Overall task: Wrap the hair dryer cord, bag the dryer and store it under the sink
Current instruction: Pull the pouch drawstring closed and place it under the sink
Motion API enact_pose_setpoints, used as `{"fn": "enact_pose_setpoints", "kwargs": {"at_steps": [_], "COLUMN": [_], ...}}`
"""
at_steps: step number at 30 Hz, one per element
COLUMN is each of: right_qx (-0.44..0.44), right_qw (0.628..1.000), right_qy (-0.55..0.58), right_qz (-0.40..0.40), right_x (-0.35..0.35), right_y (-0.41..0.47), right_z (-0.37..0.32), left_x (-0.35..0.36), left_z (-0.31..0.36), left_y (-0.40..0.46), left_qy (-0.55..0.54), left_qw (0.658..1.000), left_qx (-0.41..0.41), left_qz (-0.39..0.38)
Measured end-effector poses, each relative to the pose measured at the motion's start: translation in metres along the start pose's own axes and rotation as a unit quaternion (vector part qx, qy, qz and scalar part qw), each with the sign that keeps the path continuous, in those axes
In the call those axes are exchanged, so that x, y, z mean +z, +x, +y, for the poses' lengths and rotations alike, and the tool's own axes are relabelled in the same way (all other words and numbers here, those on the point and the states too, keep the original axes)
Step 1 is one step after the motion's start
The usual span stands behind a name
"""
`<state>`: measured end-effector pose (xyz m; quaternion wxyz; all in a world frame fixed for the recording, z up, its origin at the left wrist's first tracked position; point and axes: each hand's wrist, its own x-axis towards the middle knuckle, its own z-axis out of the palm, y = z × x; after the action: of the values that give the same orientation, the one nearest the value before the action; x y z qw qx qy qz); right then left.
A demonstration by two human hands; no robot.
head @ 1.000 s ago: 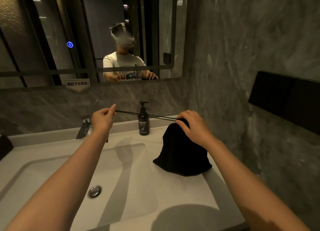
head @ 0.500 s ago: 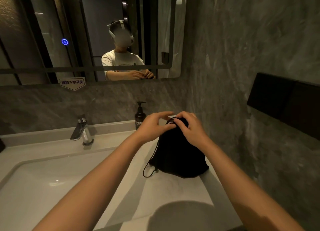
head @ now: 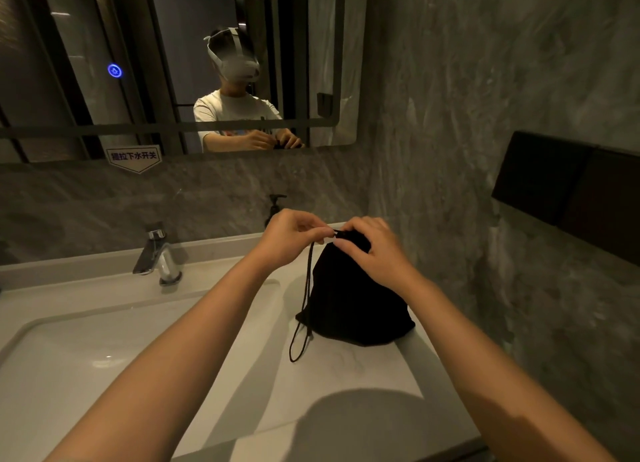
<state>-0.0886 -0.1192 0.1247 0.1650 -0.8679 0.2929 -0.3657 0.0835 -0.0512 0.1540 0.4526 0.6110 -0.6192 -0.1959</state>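
1. The black cloth drawstring bag (head: 353, 299) stands bulging on the pale stone surface (head: 346, 368), to the right of the sunken white basin (head: 104, 351) and close to the grey marble side wall (head: 450, 115). Its mouth is gathered at the top.
2. The left hand (head: 289, 238) pinches the thin black drawstring cord (head: 304, 295) between thumb and forefinger, right at the bag's neck.
3. The right hand (head: 372, 250) curls over the gathered top of the bag and grips it; its fingertips meet those of the left hand.
4. From the neck the cord hangs down the bag's left side and ends in a loose loop lying on the surface.
5. The bag's contents are hidden by the cloth; it presumably holds the dryer.
6. A chrome tap (head: 156, 254) stands behind the basin, and a dark pump bottle (head: 275, 205) shows partly behind the left hand.
7. A wall mirror (head: 173, 63) above reflects the person and both hands at the bag.
8. A dark rectangular box (head: 568, 191) is fixed on the side wall.
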Motion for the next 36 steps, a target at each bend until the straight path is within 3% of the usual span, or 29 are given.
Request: {"fn": "enact_pose_setpoints", "kwargs": {"at_steps": [9, 13, 17, 23, 26, 29, 31, 33, 36], "right_qx": [0.026, 0.023, 0.022, 0.060, 0.099, 0.249, 0.388, 0.495, 0.561], "right_qw": [1.000, 0.999, 0.997, 0.993, 0.980, 0.938, 0.894, 0.822, 0.683], "right_qy": [0.005, 0.038, 0.065, 0.100, 0.161, 0.197, 0.188, 0.268, 0.464], "right_qz": [-0.003, 0.010, 0.032, 0.029, 0.067, 0.139, 0.124, 0.085, 0.053], "right_x": [-0.006, -0.004, -0.003, -0.004, -0.002, 0.004, 0.006, 0.006, 0.004], "right_y": [-0.005, -0.010, -0.018, -0.040, -0.055, -0.067, -0.079, -0.094, -0.116], "right_z": [-0.005, -0.007, -0.009, -0.020, -0.031, -0.033, -0.032, -0.035, -0.046], "left_x": [0.004, 0.011, 0.019, 0.016, 0.016, 0.020, 0.023, 0.026, 0.028], "left_z": [-0.009, -0.015, -0.014, -0.011, -0.011, -0.012, -0.013, -0.014, -0.016], "left_y": [-0.011, -0.018, -0.018, -0.033, -0.043, -0.057, -0.068, -0.077, -0.092], "left_qy": [-0.055, -0.194, -0.265, -0.270, -0.310, -0.386, -0.425, -0.433, -0.399], "left_qw": [0.997, 0.969, 0.936, 0.927, 0.911, 0.877, 0.858, 0.854, 0.865], "left_qx": [-0.045, -0.139, -0.215, -0.225, -0.226, -0.241, -0.244, -0.240, -0.236], "left_qz": [0.005, -0.062, -0.082, -0.127, -0.152, -0.154, -0.151, -0.160, -0.191]}}
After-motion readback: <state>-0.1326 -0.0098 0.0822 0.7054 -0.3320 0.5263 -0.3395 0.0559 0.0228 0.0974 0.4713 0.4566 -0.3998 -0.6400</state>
